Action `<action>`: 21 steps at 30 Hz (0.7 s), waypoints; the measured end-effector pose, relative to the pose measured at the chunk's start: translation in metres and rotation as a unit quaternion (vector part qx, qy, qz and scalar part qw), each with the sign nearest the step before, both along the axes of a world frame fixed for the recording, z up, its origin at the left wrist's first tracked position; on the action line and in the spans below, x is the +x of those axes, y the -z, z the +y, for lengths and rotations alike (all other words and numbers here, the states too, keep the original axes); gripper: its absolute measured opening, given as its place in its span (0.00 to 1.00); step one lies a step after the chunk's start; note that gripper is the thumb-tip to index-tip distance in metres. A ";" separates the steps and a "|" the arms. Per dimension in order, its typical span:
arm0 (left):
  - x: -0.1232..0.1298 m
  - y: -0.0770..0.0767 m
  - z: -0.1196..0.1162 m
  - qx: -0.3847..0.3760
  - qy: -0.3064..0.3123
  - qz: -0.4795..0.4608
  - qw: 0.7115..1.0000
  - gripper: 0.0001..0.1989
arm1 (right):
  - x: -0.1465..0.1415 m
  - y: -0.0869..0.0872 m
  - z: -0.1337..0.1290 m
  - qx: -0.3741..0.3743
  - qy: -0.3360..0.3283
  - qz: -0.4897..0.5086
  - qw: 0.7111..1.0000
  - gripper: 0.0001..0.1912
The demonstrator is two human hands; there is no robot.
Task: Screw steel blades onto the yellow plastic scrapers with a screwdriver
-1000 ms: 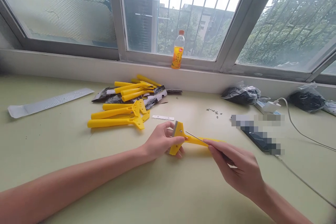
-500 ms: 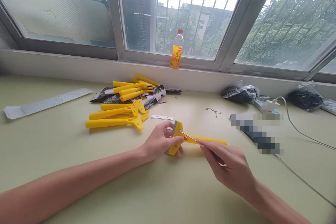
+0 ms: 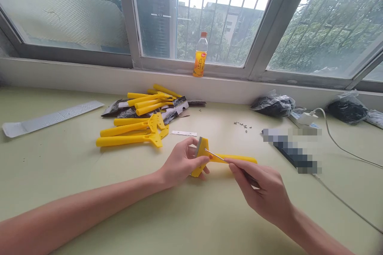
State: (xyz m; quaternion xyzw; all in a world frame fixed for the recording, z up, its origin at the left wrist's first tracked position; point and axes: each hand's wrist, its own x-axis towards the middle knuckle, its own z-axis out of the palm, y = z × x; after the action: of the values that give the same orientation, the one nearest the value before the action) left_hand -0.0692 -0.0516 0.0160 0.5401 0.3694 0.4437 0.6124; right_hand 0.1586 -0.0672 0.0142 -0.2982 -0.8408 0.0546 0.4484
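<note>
My left hand (image 3: 182, 162) grips the head of a yellow scraper (image 3: 204, 144), thumb in front and fingers behind. A grey metal blade (image 3: 198, 147) lies along the head's left edge, and the handle points right. In my right hand (image 3: 263, 187) is a slim screwdriver (image 3: 216, 156), its tip touching a screw spot on the scraper head. Most of the screwdriver's handle is hidden in my fingers. Just beyond my left hand lies a flat, pale blade strip (image 3: 184, 133). Small screws (image 3: 243, 125) are scattered farther right on the table.
Several yellow scraper handles (image 3: 128, 141) lie at left, more on black packaging (image 3: 176, 110) behind. A silvery sleeve (image 3: 54, 118) is far left. An orange drink bottle (image 3: 200, 57) stands on the sill. Dark plastic bags (image 3: 273, 105), a charger (image 3: 307, 118) and a cable lie at right.
The view has shifted very slightly. Both hands keep their hold, and the screwdriver tip stays at the same spot on the scraper head.
</note>
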 end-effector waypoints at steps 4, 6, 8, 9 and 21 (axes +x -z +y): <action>0.001 0.001 -0.003 0.027 -0.009 0.019 0.999 0.18 | 0.000 -0.004 -0.004 -0.028 0.018 0.011 0.999 0.09; 0.001 0.003 -0.004 0.043 -0.017 0.032 0.998 0.17 | -0.001 -0.007 -0.007 -0.040 0.028 0.006 0.999 0.08; 0.001 0.004 -0.005 0.058 -0.033 0.046 0.997 0.16 | -0.003 -0.010 -0.011 -0.056 0.037 -0.011 0.998 0.07; 0.001 0.005 -0.005 0.066 -0.042 0.053 0.996 0.16 | -0.005 -0.011 -0.013 -0.066 0.044 -0.022 0.997 0.08; 0.002 0.008 -0.006 0.146 -0.090 0.127 0.977 0.12 | -0.012 -0.013 -0.029 -0.053 0.131 -0.104 0.985 0.15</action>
State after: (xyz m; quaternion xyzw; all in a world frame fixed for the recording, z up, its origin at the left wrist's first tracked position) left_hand -0.0674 -0.0575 0.0081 0.6399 0.4226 0.4739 0.4328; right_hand 0.1465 -0.0966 0.0276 -0.4330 -0.8324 0.0087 0.3458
